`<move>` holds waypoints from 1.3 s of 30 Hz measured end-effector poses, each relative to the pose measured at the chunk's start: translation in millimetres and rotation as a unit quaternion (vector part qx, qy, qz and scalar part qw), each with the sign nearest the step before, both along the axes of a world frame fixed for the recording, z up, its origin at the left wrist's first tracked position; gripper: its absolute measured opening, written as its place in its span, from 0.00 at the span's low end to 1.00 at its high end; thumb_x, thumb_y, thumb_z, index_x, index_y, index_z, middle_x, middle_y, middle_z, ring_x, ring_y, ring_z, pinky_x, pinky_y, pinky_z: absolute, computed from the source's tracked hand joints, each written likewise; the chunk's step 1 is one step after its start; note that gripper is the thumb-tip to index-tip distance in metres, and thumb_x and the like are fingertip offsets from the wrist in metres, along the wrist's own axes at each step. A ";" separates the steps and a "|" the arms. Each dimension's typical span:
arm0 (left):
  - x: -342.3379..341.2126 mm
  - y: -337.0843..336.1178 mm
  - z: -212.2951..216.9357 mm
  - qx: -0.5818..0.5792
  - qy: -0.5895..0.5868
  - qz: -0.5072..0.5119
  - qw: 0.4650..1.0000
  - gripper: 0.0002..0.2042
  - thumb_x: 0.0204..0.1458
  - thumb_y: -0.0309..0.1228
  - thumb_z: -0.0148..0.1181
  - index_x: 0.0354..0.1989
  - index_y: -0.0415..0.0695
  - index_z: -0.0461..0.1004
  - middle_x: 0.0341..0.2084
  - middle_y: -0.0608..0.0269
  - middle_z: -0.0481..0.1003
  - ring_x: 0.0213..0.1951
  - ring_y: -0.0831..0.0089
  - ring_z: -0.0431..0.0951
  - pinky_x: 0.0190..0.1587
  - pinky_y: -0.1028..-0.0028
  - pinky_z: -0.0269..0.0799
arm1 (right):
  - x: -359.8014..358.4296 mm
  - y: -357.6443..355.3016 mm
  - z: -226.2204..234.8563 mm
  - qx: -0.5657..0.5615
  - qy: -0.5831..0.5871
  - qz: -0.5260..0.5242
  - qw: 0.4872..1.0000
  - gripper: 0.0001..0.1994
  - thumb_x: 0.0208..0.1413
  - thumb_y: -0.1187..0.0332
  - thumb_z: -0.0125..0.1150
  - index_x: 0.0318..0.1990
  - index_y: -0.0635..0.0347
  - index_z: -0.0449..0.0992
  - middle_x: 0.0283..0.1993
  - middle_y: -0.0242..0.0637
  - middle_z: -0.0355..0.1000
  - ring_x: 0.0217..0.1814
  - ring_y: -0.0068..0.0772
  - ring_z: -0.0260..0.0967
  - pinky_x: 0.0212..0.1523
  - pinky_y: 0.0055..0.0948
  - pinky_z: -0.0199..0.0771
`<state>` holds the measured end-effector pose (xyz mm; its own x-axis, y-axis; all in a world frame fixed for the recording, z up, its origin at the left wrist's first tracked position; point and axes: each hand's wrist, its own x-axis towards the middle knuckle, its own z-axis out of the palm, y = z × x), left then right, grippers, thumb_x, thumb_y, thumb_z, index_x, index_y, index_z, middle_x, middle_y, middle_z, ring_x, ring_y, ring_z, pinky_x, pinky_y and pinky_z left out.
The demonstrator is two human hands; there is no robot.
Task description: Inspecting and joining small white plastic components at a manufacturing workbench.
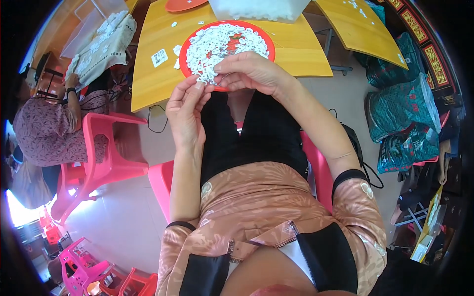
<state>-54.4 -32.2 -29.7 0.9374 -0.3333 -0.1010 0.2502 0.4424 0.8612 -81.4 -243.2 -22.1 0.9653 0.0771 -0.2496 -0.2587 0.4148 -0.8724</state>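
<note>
The patterned brown top (256,192) lies nearest, above black trousers (252,140) and the seat of a pink chair (161,185). Beyond the lap, the left hand (188,108) has its grip clamped, thumb against forefinger, on a small white piece (200,85) at the near rim of a round red tray (272,49). The right hand (254,74) reaches over that rim, its fingertips bunched just beside the left's; I cannot tell whether its grip holds anything. Loose white pieces (202,49) heap in the tray, with red showing toward the middle. The tray sits on a yellow tabletop (301,56), a printed white card (159,57) to its left and a translucent bin (261,9) behind. Farther off are a seated co-worker (47,130) at left and green bags (395,111) at right.
</note>
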 end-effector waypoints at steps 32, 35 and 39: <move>-22.4 -18.5 3.6 0.084 -0.159 0.052 0.982 0.10 0.60 0.21 0.65 0.49 0.33 0.77 0.38 0.56 0.83 0.38 0.73 0.85 0.44 0.78 0.79 | -28.2 6.7 12.1 -0.257 -0.198 -0.030 0.946 0.11 0.65 0.69 0.65 0.46 0.71 0.82 0.39 0.34 0.81 0.41 0.16 0.77 0.43 0.17 0.78; -24.4 -18.6 8.5 0.082 -0.156 0.022 0.984 0.09 0.60 0.20 0.66 0.47 0.33 0.76 0.36 0.55 0.83 0.37 0.74 0.85 0.43 0.80 0.79 | -31.9 -0.2 19.9 -0.265 -0.197 -0.006 0.944 0.11 0.65 0.69 0.65 0.46 0.70 0.82 0.38 0.34 0.81 0.40 0.15 0.77 0.42 0.17 0.78; -25.6 -19.9 10.3 0.080 -0.158 0.020 0.984 0.09 0.60 0.20 0.65 0.47 0.33 0.77 0.36 0.55 0.83 0.37 0.73 0.85 0.43 0.79 0.79 | -35.8 -1.7 24.2 -0.284 -0.209 -0.014 0.935 0.11 0.65 0.69 0.65 0.46 0.70 0.82 0.38 0.33 0.81 0.40 0.15 0.77 0.42 0.17 0.78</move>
<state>-80.0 -52.1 -19.4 0.9426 -0.2984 0.1501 -0.0570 0.2991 0.9525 -117.2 -245.0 2.1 0.9872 0.0201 0.1581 0.1593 -0.1457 -0.9764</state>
